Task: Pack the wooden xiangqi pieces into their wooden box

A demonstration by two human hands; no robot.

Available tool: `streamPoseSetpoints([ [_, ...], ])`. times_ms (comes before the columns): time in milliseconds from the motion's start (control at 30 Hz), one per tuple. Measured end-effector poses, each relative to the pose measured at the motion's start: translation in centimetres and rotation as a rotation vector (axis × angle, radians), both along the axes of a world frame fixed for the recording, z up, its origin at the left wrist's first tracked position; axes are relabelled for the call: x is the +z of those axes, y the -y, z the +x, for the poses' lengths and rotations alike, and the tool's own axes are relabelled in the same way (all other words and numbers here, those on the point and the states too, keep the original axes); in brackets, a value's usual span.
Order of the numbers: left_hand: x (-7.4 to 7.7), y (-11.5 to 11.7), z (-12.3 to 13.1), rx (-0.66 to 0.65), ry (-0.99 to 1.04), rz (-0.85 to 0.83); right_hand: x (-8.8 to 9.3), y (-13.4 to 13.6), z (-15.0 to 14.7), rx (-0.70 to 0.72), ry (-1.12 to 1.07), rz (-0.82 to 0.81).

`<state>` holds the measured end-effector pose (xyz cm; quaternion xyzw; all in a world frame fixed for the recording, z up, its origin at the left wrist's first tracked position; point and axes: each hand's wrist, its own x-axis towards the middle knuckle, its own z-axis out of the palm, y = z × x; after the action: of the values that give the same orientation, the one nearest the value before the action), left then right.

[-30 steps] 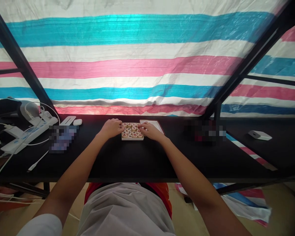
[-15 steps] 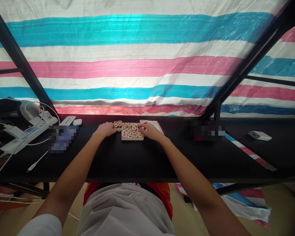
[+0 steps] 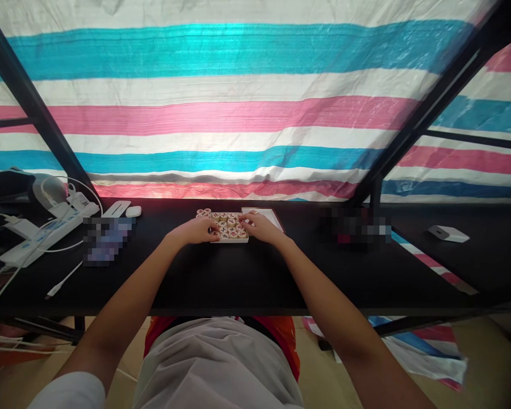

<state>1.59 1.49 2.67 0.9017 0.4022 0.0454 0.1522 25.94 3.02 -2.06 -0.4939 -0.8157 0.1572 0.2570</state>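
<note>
A shallow white box [image 3: 230, 241] full of round, pale Chinese chess pieces [image 3: 223, 223] with red and black characters lies on the black table. At its left front corner my left hand [image 3: 192, 231] reaches over the rim, thumb and fingers closed round a piece in the corner. My right hand [image 3: 259, 225] comes in from the right, its bent fingertips closed at a piece by the right edge; the fingers partly hide it. Several loose pieces [image 3: 203, 212] sit outside the box, behind my left hand, which partly covers them.
Behind my right hand lies a white lid with a reddish-brown edge [image 3: 275, 218]. A power strip [image 3: 46, 233] with cables, a white mouse-like object [image 3: 133, 212] and a blurred phone-like object [image 3: 109, 241] are at left. A white adapter [image 3: 448, 233] sits far right. Striped sheeting hangs behind the table.
My left hand has moved right, from the loose pieces to the left front corner of the box. My right hand has stayed at the box's right edge.
</note>
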Motion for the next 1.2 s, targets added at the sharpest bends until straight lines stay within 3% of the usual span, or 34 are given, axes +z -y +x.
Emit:
streamPoseSetpoints([
  [200, 0.6, -0.2, -0.5, 0.061, 0.106, 0.030, -0.1, -0.1, 0.0, -0.005, 0.011, -0.009],
  [300, 0.9, -0.9, -2.1, 0.222, 0.070, 0.104, -0.1, -0.1, 0.1, 0.000, 0.014, -0.003],
  [400, 0.6, -2.0, -3.8, 0.421, -0.122, 0.108, 0.0, -0.1, 0.0, -0.003, 0.010, -0.008],
  [467, 0.1, -2.5, -4.4, 0.464, -0.192, 0.068, 0.0, 0.0, 0.0, -0.005, 0.001, -0.014],
  [767, -0.5, -2.9, -4.5, 0.491, -0.194, 0.039, -0.2, -0.1, 0.1, -0.001, -0.002, 0.000],
  [967, 0.2, -1.9, -3.4, 0.349, -0.107, -0.103, -0.1, -0.1, 0.1, 0.005, 0.009, 0.002],
  [1200, -0.6, -2.0, -1.3, 0.254, -0.098, 0.010, -0.2, -0.2, 0.1, 0.003, 0.001, -0.006],
])
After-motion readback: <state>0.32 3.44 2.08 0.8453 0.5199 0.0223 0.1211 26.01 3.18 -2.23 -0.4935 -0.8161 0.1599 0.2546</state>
